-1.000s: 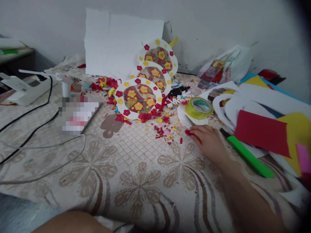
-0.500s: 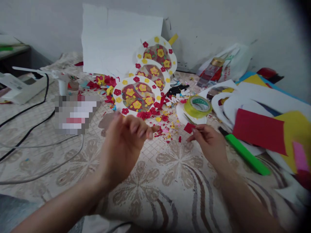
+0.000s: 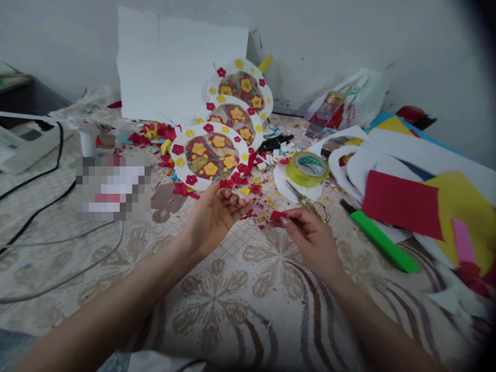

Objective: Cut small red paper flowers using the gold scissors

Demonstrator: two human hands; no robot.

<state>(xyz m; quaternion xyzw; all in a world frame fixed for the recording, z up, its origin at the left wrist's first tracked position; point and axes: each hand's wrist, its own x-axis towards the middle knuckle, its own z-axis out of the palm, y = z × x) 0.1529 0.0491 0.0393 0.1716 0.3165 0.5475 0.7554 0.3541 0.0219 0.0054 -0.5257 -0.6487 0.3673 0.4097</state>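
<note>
My right hand pinches a small piece of red paper between thumb and fingers. To its left, my left hand is raised palm up, fingers loosely curled and apart, holding nothing. Gold-handled scissors rest just beyond my right hand, over a white paper disc beside a roll of yellow-green tape. Behind my left hand stands a white oval frame decorated with red and yellow paper flowers. Small paper scraps are scattered between the hands and the frame.
Two more flowered frames stand behind, near a white sheet. At right are a green cutter, a red sheet, yellow paper and white cut-outs. A bottle stands at the back; cables and a glue gun lie left.
My right hand has moved left with the red piece, toward my left hand. The scissors now show fully on the table. My left hand has turned palm up, and the view has shifted slightly.
</note>
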